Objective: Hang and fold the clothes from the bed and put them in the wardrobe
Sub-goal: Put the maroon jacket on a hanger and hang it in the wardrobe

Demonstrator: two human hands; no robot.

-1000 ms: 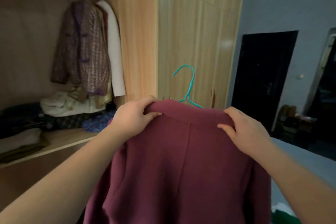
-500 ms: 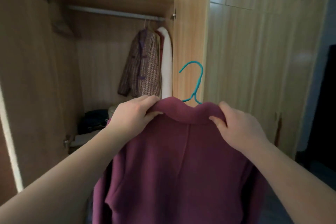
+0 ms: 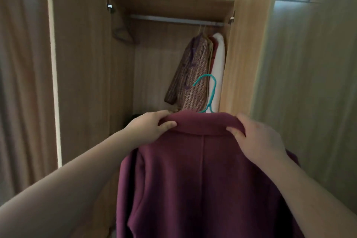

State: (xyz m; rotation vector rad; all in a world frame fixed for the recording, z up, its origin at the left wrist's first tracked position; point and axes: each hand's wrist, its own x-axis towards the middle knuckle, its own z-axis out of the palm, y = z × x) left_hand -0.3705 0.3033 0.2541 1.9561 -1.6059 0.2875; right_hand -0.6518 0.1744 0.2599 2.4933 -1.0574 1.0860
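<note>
Both hands are closed on the collar (image 3: pixel 201 124) of a maroon coat (image 3: pixel 202 179). The left hand (image 3: pixel 152 128) grips the collar's left end, fingers curled over the top and thumb on the near side, and the right hand (image 3: pixel 258 139) grips the right end in the same way. The coat is held up before the open wardrobe (image 3: pixel 81 63), its back to the camera, on a teal hanger (image 3: pixel 209 92) whose hook stands above the collar.

This grip at the two collar ends is judged to be chosen so that the shoulders are kept seated on the hanger and the hook is left free and upright. The rail (image 3: pixel 173 19) is seen high in the compartment, well above the hook, so a lift is called for.

A patterned jacket (image 3: pixel 195 83) and a white garment (image 3: pixel 218 67) are hung at the rail's right end, close against the side wall. Bare rail is left beside them, where the coat can probably be hooked. A dark hanger (image 3: pixel 123 34) is seen near the left wall.
</note>
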